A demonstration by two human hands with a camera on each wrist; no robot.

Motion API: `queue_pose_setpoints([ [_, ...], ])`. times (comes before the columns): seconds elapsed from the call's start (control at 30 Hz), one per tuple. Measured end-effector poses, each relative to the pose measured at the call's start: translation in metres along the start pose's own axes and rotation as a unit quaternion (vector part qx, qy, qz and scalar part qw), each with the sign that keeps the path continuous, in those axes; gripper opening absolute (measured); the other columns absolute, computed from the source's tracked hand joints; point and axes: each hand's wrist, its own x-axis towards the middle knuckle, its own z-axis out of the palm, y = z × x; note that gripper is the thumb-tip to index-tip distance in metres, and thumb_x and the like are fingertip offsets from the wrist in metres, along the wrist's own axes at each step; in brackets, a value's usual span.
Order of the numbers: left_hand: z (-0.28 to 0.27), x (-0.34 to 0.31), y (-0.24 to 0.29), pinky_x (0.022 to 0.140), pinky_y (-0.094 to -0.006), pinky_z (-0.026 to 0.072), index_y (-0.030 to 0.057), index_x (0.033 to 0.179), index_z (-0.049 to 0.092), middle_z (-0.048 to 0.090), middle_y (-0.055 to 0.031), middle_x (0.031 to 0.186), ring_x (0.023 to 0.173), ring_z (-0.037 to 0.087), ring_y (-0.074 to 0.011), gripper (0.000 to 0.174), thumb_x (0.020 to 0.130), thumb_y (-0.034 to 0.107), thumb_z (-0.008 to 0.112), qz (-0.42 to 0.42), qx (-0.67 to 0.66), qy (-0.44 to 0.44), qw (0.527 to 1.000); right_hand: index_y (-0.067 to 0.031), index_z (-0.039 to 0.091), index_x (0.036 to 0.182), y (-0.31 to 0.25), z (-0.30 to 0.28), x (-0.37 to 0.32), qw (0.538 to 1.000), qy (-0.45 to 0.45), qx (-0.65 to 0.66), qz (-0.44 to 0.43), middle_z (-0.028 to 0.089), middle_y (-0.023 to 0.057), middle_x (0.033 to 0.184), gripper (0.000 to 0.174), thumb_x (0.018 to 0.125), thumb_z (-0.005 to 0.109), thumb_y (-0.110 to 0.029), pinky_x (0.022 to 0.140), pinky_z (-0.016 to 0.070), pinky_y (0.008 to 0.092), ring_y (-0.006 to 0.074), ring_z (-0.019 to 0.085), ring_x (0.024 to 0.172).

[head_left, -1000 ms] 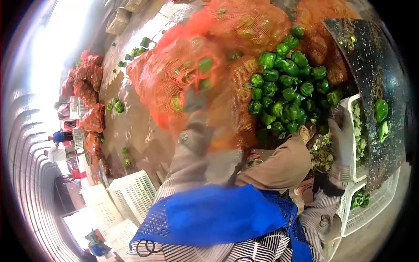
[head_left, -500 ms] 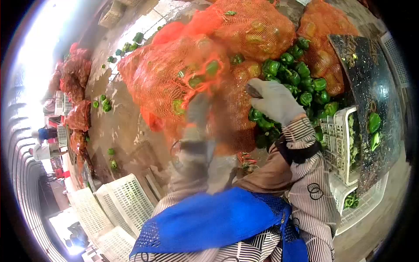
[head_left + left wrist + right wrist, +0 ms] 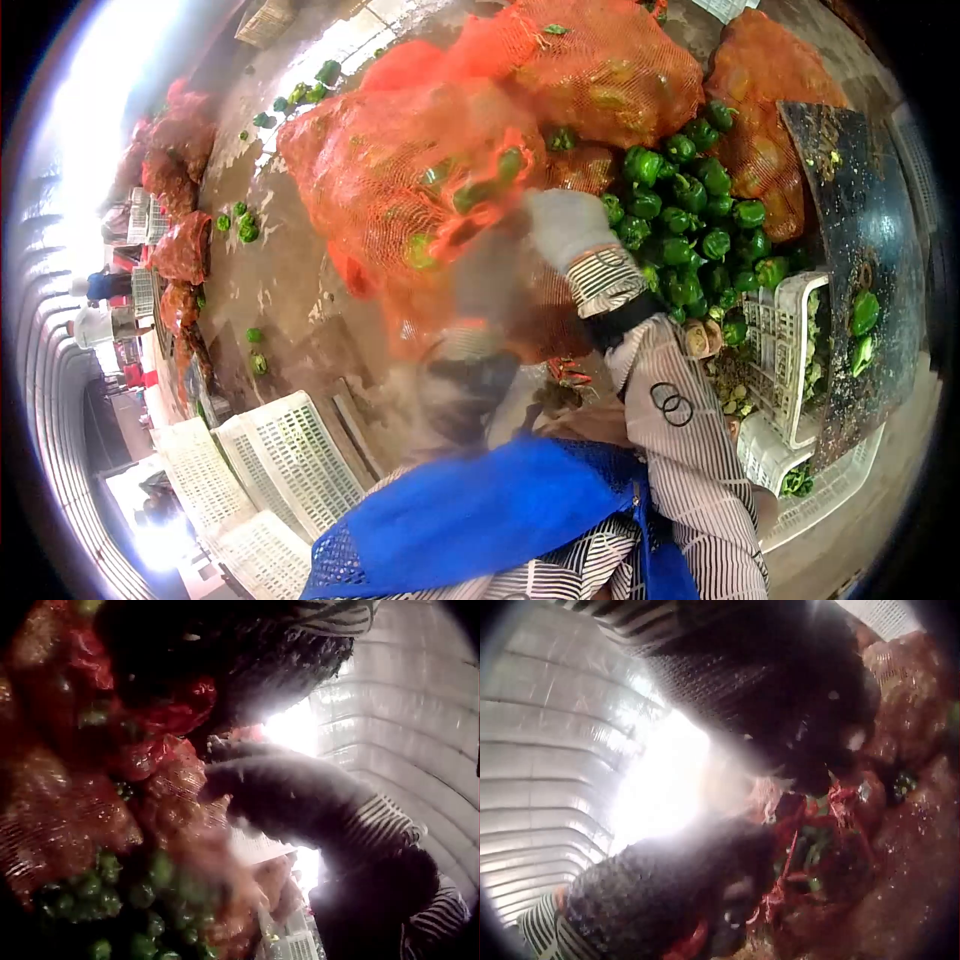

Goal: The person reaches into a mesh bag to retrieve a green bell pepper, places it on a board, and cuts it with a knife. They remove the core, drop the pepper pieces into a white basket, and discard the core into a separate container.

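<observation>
A large orange mesh sack [image 3: 350, 170] with green peppers inside lies in front of me. My gloved left hand [image 3: 490, 275], blurred in the head view, grips the netting at the sack's near end. Beside it my gloved right hand [image 3: 570, 228] has its fingertips at the same gathered edge, pinching the mesh. In the right wrist view, red strands of netting [image 3: 780, 889] stretch near both hands, with green peppers [image 3: 810, 855] showing behind them. The right hand's fingers are hidden in the head view.
Loose green peppers [image 3: 690, 220] are heaped to the right. Past them stand a white crate [image 3: 790, 350] and a dark board [image 3: 850, 220] bearing peppers. Another filled sack [image 3: 610, 75] lies behind. White crates [image 3: 290, 450] are at lower left; stray peppers [image 3: 245, 225] dot the wet floor.
My right hand has come from beside the white crate, across the pepper heap, to the sack's near end. The left hand has stayed by the netting, shifting slightly right and down.
</observation>
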Motion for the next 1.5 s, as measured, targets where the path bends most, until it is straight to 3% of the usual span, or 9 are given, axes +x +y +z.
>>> queue_pose_setpoints([
  [0.17,-0.022,-0.046,0.03,0.069,-0.0293,0.0514,0.0035,0.109,0.061,0.064,-0.005,0.09,0.082,0.061,-0.0148,0.022,0.092,0.019,0.061,-0.04,0.333,-0.258,0.906,-0.0052,0.065,0.101,0.085,-0.005,-0.045,0.999,-0.014,0.041,0.03,0.067,0.0172,0.097,0.023,0.084,0.056,-0.019,0.082,0.0508,0.0428,0.0318,0.064,0.096],
  [0.23,-0.011,-0.095,-0.045,0.063,-0.0264,0.0503,0.0072,0.108,0.06,0.059,-0.0006,0.084,0.076,0.057,-0.0113,0.023,0.093,0.025,0.062,-0.022,-0.348,-0.034,0.937,-0.0052,0.065,0.102,0.082,-0.01,-0.06,0.994,0.005,0.103,0.027,0.066,0.018,0.097,0.025,0.085,0.058,-0.021,0.084,0.0497,0.0428,0.033,0.063,0.098],
  [0.4,-0.051,-0.13,-0.036,0.051,-0.0252,0.0472,0.009,0.107,0.06,0.057,-0.0004,0.084,0.074,0.054,-0.0099,0.023,0.093,0.027,0.061,-0.206,-0.403,0.009,0.892,-0.0035,0.064,0.108,0.01,-0.004,-0.055,0.981,-0.072,0.179,-0.035,0.065,0.022,0.104,0.033,0.084,0.059,-0.026,0.088,0.0487,0.0416,0.0358,0.061,0.102],
  [0.53,-0.046,-0.133,-0.069,0.053,-0.0306,0.0498,0.0084,0.108,0.06,0.061,-0.0048,0.085,0.075,0.06,-0.0155,0.022,0.093,0.025,0.061,-0.161,-0.091,-0.013,0.983,-0.0057,0.068,0.103,-0.02,0.007,-0.093,0.977,-0.159,0.142,-0.004,0.067,0.022,0.103,0.03,0.083,0.058,-0.025,0.088,0.0509,0.0439,0.0369,0.064,0.098],
  [0.6,-0.048,-0.139,-0.105,0.061,-0.0408,0.0525,0.0075,0.106,0.06,0.064,-0.0139,0.087,0.079,0.064,-0.0264,0.022,0.092,0.024,0.06,0.23,0.226,0.059,0.945,-0.0069,0.069,0.103,-0.008,0.012,-0.108,0.982,-0.157,0.098,0.027,0.068,0.0199,0.101,0.028,0.082,0.056,-0.021,0.087,0.0514,0.0434,0.0358,0.065,0.097],
  [0.7,-0.075,-0.131,-0.108,0.073,-0.0471,0.0518,0.0065,0.103,0.061,0.064,-0.0195,0.092,0.086,0.065,-0.0333,0.024,0.087,0.023,0.063,-0.012,0.375,-0.169,0.911,-0.008,0.069,0.103,0.019,0.012,-0.132,0.971,-0.215,-0.046,0.094,0.068,0.0178,0.102,0.028,0.081,0.055,-0.018,0.086,0.0518,0.0428,0.0337,0.066,0.097],
  [0.9,-0.068,-0.041,0.028,0.084,-0.0461,0.0502,0.0094,0.113,0.059,0.061,-0.0161,0.114,0.107,0.059,-0.0336,0.034,0.081,0.018,0.066,0.25,0.293,0.054,0.921,-0.0096,0.059,0.109,0.096,-0.023,-0.176,0.962,0.181,0.145,0.146,0.068,0.0179,0.094,0.026,0.085,0.059,-0.019,0.076,0.0512,0.0442,0.0339,0.066,0.09],
  [1.3,0.112,0.17,-0.1,0.1,-0.0441,0.0449,0.0101,0.139,0.043,0.052,-0.0176,0.136,0.12,0.053,-0.0343,0.078,0.077,0.049,0.07,-0.012,0.494,-0.329,0.805,-0.0011,0.057,0.122,0.185,0.043,-0.314,0.739,0.373,0.469,0.308,0.066,0.0122,0.095,0.038,0.086,0.063,-0.011,0.075,0.0498,0.0308,0.0181,0.062,0.082],
  [1.5,0.087,0.103,0.024,0.101,-0.0425,0.0444,0.0094,0.138,0.043,0.052,-0.0163,0.136,0.119,0.054,-0.0326,0.075,0.08,0.05,0.067,0.095,0.455,-0.34,0.818,0.0023,0.052,0.128,0.191,0.06,-0.349,0.724,0.326,0.486,0.365,0.059,0.0034,0.086,0.044,0.088,0.063,-0.013,0.054,0.0435,0.0234,0.0089,0.053,0.067],
])
